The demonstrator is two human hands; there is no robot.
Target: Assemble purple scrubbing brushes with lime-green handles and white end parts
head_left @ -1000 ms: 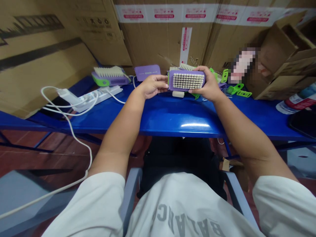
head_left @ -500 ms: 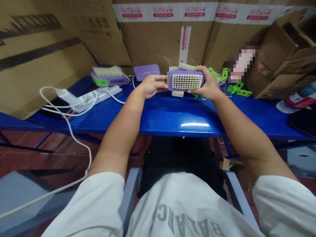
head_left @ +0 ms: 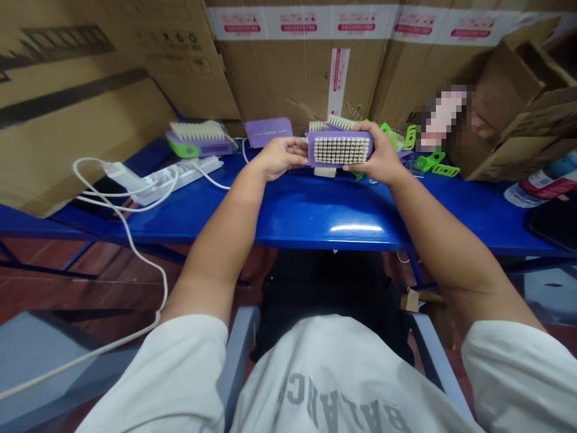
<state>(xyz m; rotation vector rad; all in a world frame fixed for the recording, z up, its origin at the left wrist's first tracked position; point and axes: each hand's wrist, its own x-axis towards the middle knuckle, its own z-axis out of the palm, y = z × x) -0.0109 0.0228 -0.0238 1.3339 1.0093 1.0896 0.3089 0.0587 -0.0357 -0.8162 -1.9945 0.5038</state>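
A purple scrub brush (head_left: 341, 150) with rows of pale bristles facing me is held over the far side of the blue table. My right hand (head_left: 379, 153) grips its right end, with the thumb below and the fingers over the top edge. At the opposite end, my left hand (head_left: 285, 158) has its bent fingers closed against the brush's left edge; the fingertips are partly hidden. Just behind the held brush, the pale bristles of another brush (head_left: 341, 122) show. A flat purple plate (head_left: 269, 132) lies beyond my left hand.
Left on the blue table (head_left: 315, 213) are a purple-and-green brush (head_left: 201, 139) and a white power strip (head_left: 169, 178) with cables. Green plastic parts (head_left: 430, 162) lie to the right, near a bottle (head_left: 541, 183). Cardboard boxes (head_left: 293, 78) line the back.
The green strip at the brush's left end no longer shows. My left fingers have shifted slightly at that end; the right hand keeps its grip almost unmoved.
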